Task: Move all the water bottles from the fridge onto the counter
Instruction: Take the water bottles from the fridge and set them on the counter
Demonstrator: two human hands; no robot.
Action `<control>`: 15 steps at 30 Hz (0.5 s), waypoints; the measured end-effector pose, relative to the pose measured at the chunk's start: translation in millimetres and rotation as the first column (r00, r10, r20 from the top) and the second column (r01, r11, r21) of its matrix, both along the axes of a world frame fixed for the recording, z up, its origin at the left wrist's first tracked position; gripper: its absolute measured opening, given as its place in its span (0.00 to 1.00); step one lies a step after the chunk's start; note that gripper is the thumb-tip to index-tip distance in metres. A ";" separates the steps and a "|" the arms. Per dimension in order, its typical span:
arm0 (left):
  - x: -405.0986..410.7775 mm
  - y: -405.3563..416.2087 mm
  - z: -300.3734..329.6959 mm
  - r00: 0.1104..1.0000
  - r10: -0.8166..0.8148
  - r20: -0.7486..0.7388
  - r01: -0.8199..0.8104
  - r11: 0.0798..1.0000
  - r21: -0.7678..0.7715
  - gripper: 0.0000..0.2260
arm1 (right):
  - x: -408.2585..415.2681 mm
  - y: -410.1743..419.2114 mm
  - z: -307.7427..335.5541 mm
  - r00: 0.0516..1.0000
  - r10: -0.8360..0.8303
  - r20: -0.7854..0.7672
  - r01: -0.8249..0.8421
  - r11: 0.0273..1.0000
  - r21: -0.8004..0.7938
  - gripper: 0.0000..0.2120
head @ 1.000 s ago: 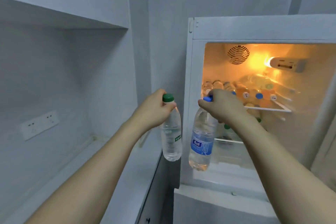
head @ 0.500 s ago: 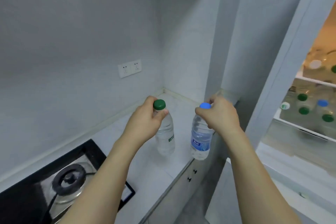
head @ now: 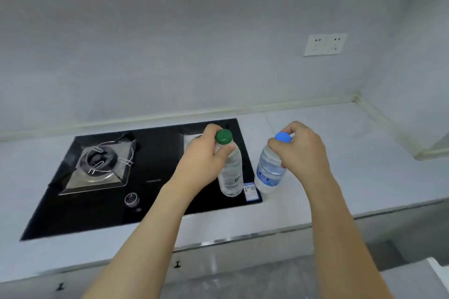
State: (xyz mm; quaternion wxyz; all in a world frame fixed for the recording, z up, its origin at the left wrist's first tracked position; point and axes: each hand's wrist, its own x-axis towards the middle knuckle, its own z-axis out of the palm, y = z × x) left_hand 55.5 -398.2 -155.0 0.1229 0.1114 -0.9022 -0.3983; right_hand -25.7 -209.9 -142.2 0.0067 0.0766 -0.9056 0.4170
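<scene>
My left hand [head: 202, 162] grips the neck of a clear water bottle with a green cap [head: 230, 175]. It hangs upright over the right edge of the black stove. My right hand [head: 302, 153] holds a second clear bottle with a blue cap and blue label [head: 268, 172] by its neck, above the pale counter [head: 340, 153] just right of the stove. Whether either bottle's base touches the surface I cannot tell. The fridge is out of view.
A black glass gas stove [head: 150, 172] with a metal burner [head: 100, 165] and a knob [head: 131, 199] fills the counter's left part. A wall socket [head: 324, 44] sits above the counter. Cabinet fronts with small handles [head: 177, 264] run below the counter edge.
The view swung left from the open fridge to the counter and stove. Both hands carried their bottles from the fridge opening to above the counter beside the stove.
</scene>
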 end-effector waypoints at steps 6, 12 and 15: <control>77.1 -92.1 5.4 0.977 0.214 -0.023 -0.215 0.976 -0.037 0.10 | 44.0 -106.7 10.0 0.981 0.192 0.004 -0.192 0.981 -0.026 0.06; 163.9 -180.2 16.4 0.933 0.356 -0.048 -0.358 0.933 -0.042 0.10 | 101.1 -217.6 17.8 0.936 0.351 0.002 -0.351 0.936 0.021 0.05; 207.0 -221.6 17.7 0.907 0.417 -0.054 -0.419 0.908 -0.029 0.08 | 132.3 -268.0 17.2 0.915 0.404 0.001 -0.404 0.914 0.036 0.05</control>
